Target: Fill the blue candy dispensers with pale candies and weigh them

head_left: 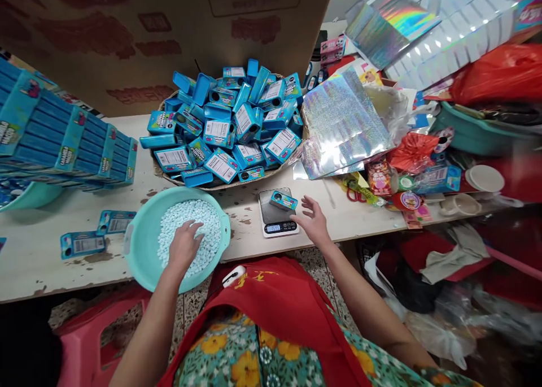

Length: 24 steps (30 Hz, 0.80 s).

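My left hand point(184, 247) is over the small pale-blue candies point(209, 250) in a mint-green plastic basin point(142, 223). Its fingers are partly bent and apart, with the tips at the candies; nothing shows in its grip. My right hand point(313, 223) is open beside a digital kitchen scale point(271, 213), fingers spread, thumb towards the scale. A small blue candy box point(283, 200) with a dark round opening lies on the scale's platform, close to my right fingertips. The scale's display is lit.
Behind the basin, a wide tray point(158, 172) is heaped with blue boxes. Stacked blue cartons point(71, 130) stand at left, near two flat blue packs point(82, 244). Holographic sheets point(345, 124) and clutter fill the right. A large cardboard box point(169, 42) stands behind.
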Each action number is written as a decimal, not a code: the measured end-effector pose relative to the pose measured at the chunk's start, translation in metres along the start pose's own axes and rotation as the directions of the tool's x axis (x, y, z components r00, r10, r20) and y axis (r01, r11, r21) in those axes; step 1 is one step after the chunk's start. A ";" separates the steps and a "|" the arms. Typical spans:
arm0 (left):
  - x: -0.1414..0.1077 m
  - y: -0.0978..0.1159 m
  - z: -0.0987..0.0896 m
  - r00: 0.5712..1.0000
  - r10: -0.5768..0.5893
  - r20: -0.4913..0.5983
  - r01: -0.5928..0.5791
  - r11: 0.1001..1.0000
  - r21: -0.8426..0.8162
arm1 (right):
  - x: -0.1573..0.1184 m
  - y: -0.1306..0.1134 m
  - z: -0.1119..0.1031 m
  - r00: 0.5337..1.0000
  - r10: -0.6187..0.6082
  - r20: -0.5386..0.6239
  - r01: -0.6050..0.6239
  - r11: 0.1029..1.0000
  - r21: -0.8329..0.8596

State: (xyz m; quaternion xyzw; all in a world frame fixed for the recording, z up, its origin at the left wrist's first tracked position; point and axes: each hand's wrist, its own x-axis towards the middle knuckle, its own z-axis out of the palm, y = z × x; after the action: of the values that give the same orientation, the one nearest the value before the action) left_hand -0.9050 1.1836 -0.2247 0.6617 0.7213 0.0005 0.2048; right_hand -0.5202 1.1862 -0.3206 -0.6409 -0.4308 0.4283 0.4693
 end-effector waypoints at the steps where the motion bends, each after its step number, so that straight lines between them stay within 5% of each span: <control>1: -0.002 0.002 -0.002 0.999 0.013 -0.033 -0.012 0.999 0.030 | 0.004 -0.007 0.007 0.999 -0.043 0.025 0.044 0.998 -0.036; 7: -0.020 0.042 -0.016 0.987 0.042 -0.154 -0.080 0.966 -0.245 | 0.001 -0.075 0.042 0.957 -0.226 0.180 0.254 0.955 -0.150; 11: -0.032 0.072 -0.049 0.954 0.253 -0.161 -0.297 0.870 -0.393 | -0.024 -0.134 0.091 0.771 -0.351 0.531 0.400 0.916 0.024; 13: -0.042 0.061 -0.073 0.967 0.176 -0.186 -0.239 0.877 -0.416 | -0.030 -0.154 0.121 0.688 -0.356 0.632 0.345 0.927 0.146; 15: -0.060 0.025 -0.095 0.967 -0.099 -0.235 -0.024 0.883 -0.469 | -0.025 -0.168 0.147 0.685 -0.362 0.632 0.317 0.929 0.189; 17: -0.082 -0.032 -0.112 0.855 -0.445 -0.265 0.260 0.811 -0.524 | -0.008 -0.177 0.167 0.720 -0.416 0.555 0.415 0.900 0.135; 19: -0.098 -0.101 -0.118 0.639 -0.710 -0.297 0.529 0.686 -0.499 | 0.016 -0.183 0.183 0.726 -0.506 0.465 0.559 0.829 0.029; 21: -0.100 -0.170 -0.112 0.429 -0.848 -0.310 0.738 0.527 -0.422 | 0.042 -0.188 0.199 0.707 -0.577 0.408 0.651 0.757 -0.057; 24: -0.077 -0.244 -0.090 0.296 -0.920 -0.256 0.798 0.386 -0.463 | 0.078 -0.197 0.235 0.668 -0.624 0.405 0.719 0.682 -0.136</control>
State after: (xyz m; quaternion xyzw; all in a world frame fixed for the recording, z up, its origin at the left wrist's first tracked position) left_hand -1.1610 1.1039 -0.1860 0.1112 0.9812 0.1422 0.0684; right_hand -0.7530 1.3525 -0.1857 -0.4144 -0.7661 0.2558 0.4194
